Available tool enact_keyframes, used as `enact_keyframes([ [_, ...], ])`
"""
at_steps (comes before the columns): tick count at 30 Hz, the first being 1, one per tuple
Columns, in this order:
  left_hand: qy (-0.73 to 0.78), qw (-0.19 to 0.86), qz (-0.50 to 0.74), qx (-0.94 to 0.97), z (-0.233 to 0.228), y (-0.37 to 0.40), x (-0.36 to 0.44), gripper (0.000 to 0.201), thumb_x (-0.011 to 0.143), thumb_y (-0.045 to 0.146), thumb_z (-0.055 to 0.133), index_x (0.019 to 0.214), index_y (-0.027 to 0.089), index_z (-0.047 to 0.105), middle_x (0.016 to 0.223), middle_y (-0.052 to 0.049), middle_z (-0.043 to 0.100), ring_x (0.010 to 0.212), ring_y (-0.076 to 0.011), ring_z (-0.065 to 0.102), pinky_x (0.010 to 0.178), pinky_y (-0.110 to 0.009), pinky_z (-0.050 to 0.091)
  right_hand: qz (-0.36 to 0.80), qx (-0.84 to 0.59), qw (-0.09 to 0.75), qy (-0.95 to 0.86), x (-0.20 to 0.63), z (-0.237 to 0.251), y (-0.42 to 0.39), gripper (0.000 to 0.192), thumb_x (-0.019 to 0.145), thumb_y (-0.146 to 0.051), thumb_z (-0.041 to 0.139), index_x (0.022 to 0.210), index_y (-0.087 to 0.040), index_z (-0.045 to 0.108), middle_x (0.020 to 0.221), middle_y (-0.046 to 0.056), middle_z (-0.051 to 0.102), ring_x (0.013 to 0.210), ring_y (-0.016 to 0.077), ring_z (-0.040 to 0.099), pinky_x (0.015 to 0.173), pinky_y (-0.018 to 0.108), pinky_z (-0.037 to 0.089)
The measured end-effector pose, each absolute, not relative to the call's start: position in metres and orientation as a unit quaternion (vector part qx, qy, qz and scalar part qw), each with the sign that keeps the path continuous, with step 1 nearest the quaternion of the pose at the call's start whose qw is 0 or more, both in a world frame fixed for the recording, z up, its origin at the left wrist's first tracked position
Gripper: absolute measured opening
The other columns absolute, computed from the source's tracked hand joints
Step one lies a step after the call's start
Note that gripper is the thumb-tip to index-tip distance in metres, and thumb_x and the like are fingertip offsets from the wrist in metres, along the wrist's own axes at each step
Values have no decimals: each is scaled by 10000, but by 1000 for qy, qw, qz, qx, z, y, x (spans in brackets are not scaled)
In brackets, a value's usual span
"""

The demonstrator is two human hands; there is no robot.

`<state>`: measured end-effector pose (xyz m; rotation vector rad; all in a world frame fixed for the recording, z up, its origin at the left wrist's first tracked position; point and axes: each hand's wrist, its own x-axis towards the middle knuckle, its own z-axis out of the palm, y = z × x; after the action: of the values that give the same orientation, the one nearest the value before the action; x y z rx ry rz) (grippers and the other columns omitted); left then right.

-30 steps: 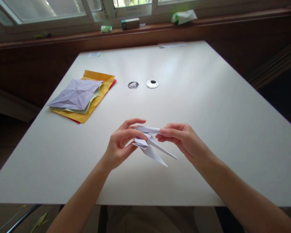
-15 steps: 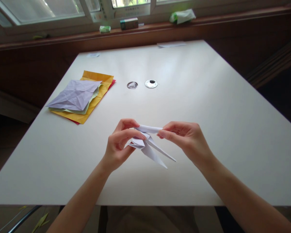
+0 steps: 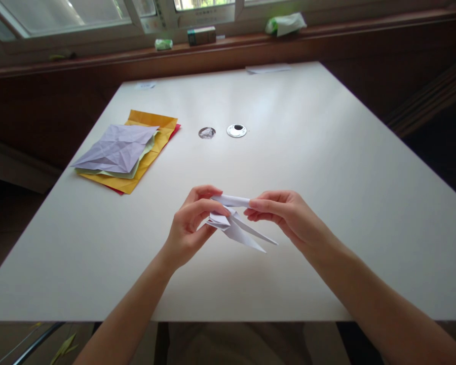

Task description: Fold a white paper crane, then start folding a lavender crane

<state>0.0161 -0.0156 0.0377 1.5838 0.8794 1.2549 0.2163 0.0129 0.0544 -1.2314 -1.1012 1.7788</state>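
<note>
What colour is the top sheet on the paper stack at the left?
Pale lavender, creased top sheet, clearest in the head view; yellow sheet lies beneath.

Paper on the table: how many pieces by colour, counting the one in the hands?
White folded piece, held by left hand and right hand: 1
Lavender sheet: 1
Pale green sheet: 1
Yellow sheet: 1
Red sheet: 1
Total: 5

Daylight from the windows (image 3: 61, 15) glares on the table (image 3: 273, 101); corners dim.
</note>
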Motion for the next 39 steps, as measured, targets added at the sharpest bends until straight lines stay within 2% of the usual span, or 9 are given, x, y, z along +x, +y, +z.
enact_keyframes([
  [5, 354, 486, 493, 629, 40, -15, 17, 109, 809, 162, 593, 877, 203, 667, 1218, -71, 442, 1156, -204, 469, 930, -283, 452, 714, -471, 346, -386, 216, 52, 15, 176, 643, -322, 748, 632, -155, 695, 644, 23, 681, 637, 101, 622, 688, 220, 490],
  [10, 351, 523, 475, 615, 42, -16, 19, 155, 831, 130, 560, 908, 213, 665, 1160, -65, 553, 1043, -164, 559, 803, -219, 509, 757, -454, 309, -354, 220, 52, 17, 203, 671, -308, 722, 575, -155, 627, 573, -12, 634, 529, 68, 566, 573, 199, 453],
  [13, 359, 522, 472, 613, 41, -16, 20, 153, 826, 133, 569, 906, 212, 672, 1144, -65, 572, 1008, -158, 576, 768, -206, 517, 780, -441, 287, -339, 220, 52, 18, 225, 703, -288, 688, 555, -158, 579, 537, -32, 603, 455, 48, 510, 510, 197, 415],
  [20, 383, 505, 497, 593, 39, -15, 22, 111, 809, 163, 596, 872, 198, 682, 1091, -79, 590, 952, -175, 597, 714, -230, 533, 767, -421, 330, -354, 218, 50, 16, 165, 741, -264, 656, 628, -160, 596, 598, -26, 618, 522, 51, 543, 542, 179, 433],
  [24, 421, 441, 554, 566, 36, -13, 23, 94, 801, 179, 613, 860, 189, 685, 1058, -73, 608, 950, -172, 599, 721, -234, 531, 748, -430, 378, -337, 222, 49, 18, 102, 743, -273, 649, 786, -182, 634, 673, -9, 658, 639, 86, 608, 653, 207, 485],
  [28, 467, 348, 597, 552, 33, -12, 23, 94, 797, 196, 621, 871, 195, 678, 1067, -61, 611, 975, -176, 599, 760, -260, 529, 764, -411, 347, -356, 225, 50, 18, 42, 744, -215, 603, 736, -176, 612, 673, 10, 669, 631, 106, 616, 627, 218, 479],
  [32, 473, 245, 580, 617, 32, -14, 23, 125, 785, 150, 616, 886, 205, 666, 1065, -58, 604, 1006, -187, 586, 775, -282, 531, 800, -331, 258, -429, 222, 52, 13, 209, 799, -343, 561, 766, -153, 642, 666, 29, 657, 625, 121, 606, 628, 244, 464],
  [36, 467, 140, 548, 680, 30, -14, 23, 199, 762, 77, 610, 909, 203, 658, 1065, -58, 608, 987, -188, 595, 801, -312, 528, 774, -306, 275, -482, 220, 53, 10, 423, 775, -533, 551, 896, -142, 658, 685, 39, 650, 670, 143, 602, 655, 264, 458],
  [39, 456, 78, 544, 700, 31, -14, 24, 216, 749, 42, 606, 897, 192, 655, 1051, -60, 613, 958, -178, 606, 813, -311, 519, 773, -308, 282, -478, 218, 53, 10, 473, 789, -567, 508, 903, -132, 654, 689, 50, 645, 667, 146, 595, 659, 274, 459],
])
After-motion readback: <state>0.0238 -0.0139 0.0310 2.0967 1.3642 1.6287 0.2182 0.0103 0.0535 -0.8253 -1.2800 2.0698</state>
